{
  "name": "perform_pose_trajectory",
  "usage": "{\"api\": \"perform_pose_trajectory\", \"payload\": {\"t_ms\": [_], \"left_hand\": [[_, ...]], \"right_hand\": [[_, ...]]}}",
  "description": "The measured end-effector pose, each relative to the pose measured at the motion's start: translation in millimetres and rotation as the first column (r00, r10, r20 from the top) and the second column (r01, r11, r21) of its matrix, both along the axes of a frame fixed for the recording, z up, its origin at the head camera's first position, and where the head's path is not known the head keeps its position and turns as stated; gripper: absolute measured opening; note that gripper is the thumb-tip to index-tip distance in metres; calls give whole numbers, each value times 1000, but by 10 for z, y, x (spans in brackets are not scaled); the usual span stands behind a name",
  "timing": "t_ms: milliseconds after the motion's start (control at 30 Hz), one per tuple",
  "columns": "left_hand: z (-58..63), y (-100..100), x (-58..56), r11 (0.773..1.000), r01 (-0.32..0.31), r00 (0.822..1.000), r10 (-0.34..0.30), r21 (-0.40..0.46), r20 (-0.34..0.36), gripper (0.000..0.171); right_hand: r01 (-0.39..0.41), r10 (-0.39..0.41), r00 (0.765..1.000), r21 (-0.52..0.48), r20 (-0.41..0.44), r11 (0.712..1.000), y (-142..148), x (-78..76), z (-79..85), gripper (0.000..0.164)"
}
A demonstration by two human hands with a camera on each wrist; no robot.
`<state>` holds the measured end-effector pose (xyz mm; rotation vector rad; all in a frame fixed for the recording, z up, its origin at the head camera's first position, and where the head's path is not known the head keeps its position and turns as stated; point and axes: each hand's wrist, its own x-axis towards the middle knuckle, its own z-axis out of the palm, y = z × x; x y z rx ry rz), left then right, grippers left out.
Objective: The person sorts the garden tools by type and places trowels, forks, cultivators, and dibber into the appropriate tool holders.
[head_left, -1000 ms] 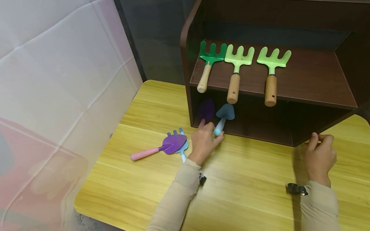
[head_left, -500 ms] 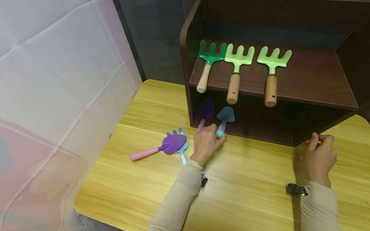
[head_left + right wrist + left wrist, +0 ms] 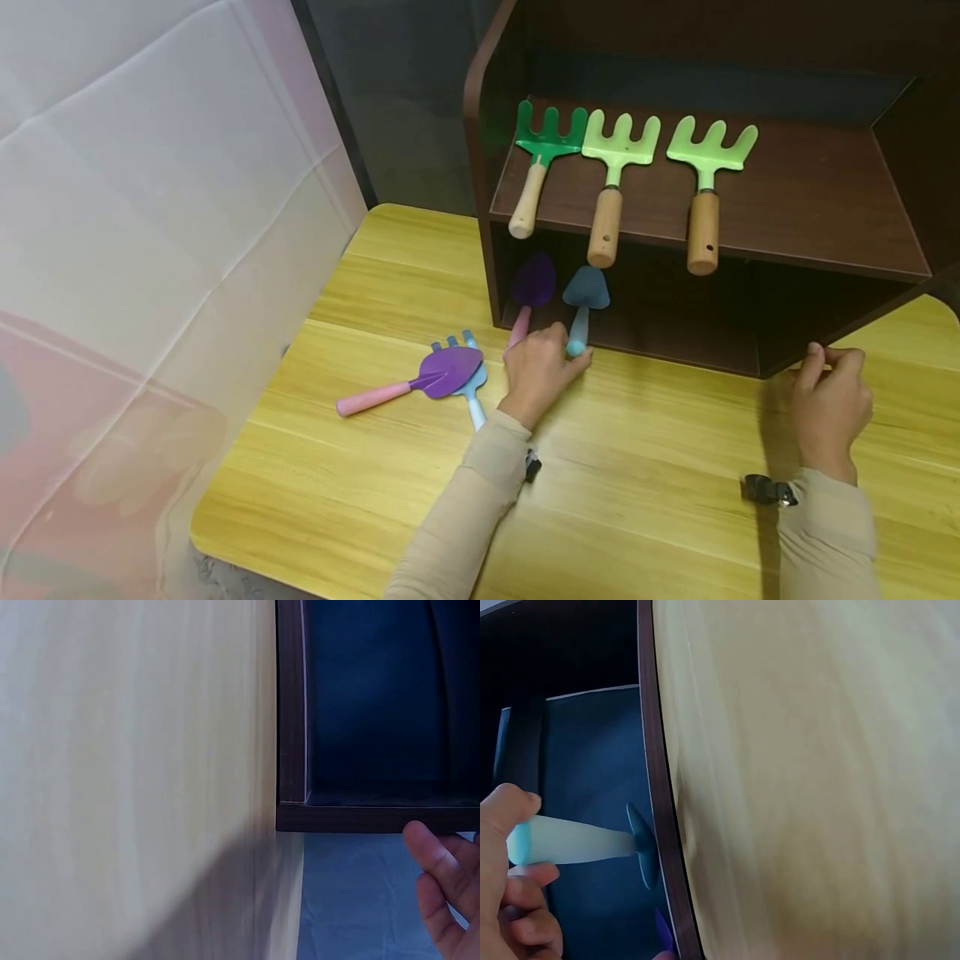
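In the head view my left hand (image 3: pixel 542 375) is at the front of the lower shelf compartment. Its thumb and finger pinch the handle end of a blue trowel (image 3: pixel 587 287), whose pale blue handle (image 3: pixel 581 840) fills the space between them in the left wrist view. Left of it lies a purple trowel (image 3: pixel 534 279) with a pink handle, blade inward. My right hand (image 3: pixel 832 408) has its fingers loosely bent, a fingertip against the outer side panel (image 3: pixel 360 819) of the dark brown shelf unit (image 3: pixel 817 187).
On the upper shelf lie a dark green hand fork (image 3: pixel 550 137) and two light green hand forks, one in the middle (image 3: pixel 618 146) and another (image 3: pixel 708 150) farther right. A second purple trowel (image 3: pixel 450 372) overlaps a blue hand fork (image 3: pixel 477 408) on the yellow wooden table (image 3: pixel 322 483).
My left hand has shifted slightly right, and the blue trowel's handle has swung right, so it points more straight inward. The right hand holds its place.
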<state>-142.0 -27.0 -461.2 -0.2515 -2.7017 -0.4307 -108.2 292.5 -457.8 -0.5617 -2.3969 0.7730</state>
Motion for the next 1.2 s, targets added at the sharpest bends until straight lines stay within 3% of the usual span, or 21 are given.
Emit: {"api": "perform_pose_trajectory", "payload": {"t_ms": [233,400,533,833,1200], "left_hand": [[-1,10,-6,1000,-13,991,13,1,135,41],[-4,11,-11,1000,-9,966,7,6,258,42],[-9,13,-13,1000,-4,949,3,3,315,41],[-19,16,1,996,26,923,8,-83,385,45],[-16,17,21,988,45,926,14,-148,378,47]], "right_hand": [[-1,1,1000,0,14,1000,3,3,-1,44],[1,-1,1000,0,10,1000,-1,1,2,44],[-6,6,1000,4,2,1000,5,-8,-8,43],[2,-2,1000,5,-12,1000,2,-5,-20,42],[-6,6,999,7,-42,1000,-5,2,-21,41]]}}
